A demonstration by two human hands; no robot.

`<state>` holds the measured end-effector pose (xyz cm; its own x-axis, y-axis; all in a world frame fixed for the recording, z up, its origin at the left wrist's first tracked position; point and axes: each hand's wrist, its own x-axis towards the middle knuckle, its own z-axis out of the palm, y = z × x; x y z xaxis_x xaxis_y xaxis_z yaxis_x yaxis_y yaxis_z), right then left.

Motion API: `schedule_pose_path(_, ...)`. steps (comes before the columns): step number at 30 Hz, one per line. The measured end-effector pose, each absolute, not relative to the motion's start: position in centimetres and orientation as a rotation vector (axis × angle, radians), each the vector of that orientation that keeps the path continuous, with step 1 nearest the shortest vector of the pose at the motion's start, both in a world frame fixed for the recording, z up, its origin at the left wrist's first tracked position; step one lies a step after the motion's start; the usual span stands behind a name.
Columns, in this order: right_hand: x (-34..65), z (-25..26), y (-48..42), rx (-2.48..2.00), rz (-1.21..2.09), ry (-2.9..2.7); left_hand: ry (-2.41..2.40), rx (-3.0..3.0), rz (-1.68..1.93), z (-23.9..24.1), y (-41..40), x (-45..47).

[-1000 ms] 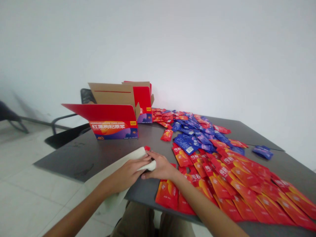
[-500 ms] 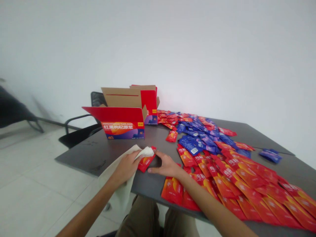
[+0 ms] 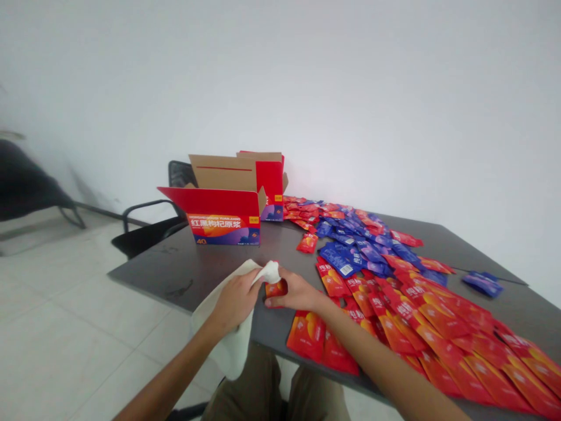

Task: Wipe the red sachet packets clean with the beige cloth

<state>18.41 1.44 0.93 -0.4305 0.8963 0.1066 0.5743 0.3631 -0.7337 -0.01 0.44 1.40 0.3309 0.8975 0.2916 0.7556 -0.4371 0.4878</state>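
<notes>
Here, both hands meet at the near left edge of the dark grey worktop [image 3: 193,275]. The left hand [image 3: 236,299] is closed around a white cloth [image 3: 228,345], bunching its upper end so that a folded tip pokes out above the knuckles, while the rest of the cloth hangs down over the edge toward the person's lap. The right hand [image 3: 295,292] lies just beside it, fingers curled narrowly onto a single red packet [image 3: 276,289], which sits low on the worktop between the two hands, right under the cloth's tip (whether the cloth actually touches the packet is hard to tell).

To the right, a wide spread of red packets [image 3: 438,327] covers much of the worktop, overlapping one another and reaching the near edge, where a few stick out past it. Behind them lies a cluster of blue packets [image 3: 350,245], mixed with more red ones toward the back. One small red packet [image 3: 307,242] lies alone between that cluster and an open red box [image 3: 223,222], which stands at the far left with its flaps raised. A second box [image 3: 269,187] stands just behind it. A couple of blue packets [image 3: 482,282] lie well apart at the far right. A black chair [image 3: 149,231] stands beyond the worktop's left corner on a pale tiled floor [image 3: 65,316].
</notes>
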Motion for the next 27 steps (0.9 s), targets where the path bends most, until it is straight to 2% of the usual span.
schedule_pose_path(10, 20.4, 1.9, 2.1, -1.070, 1.003, -2.351, 1.298, 2.532, 0.711, 0.9, -0.7, 1.0)
schedule_pose_path(16, 21.4, 2.8, 3.2, -1.124, 1.115, -2.500, 1.310, 2.569, 0.667, 0.9, -0.9, 1.2)
schedule_pose_path(27, 21.4, 0.9, 3.3, -0.895, 0.945, -2.264, 1.358, 2.690, 0.561, -0.1, -0.6, 1.7)
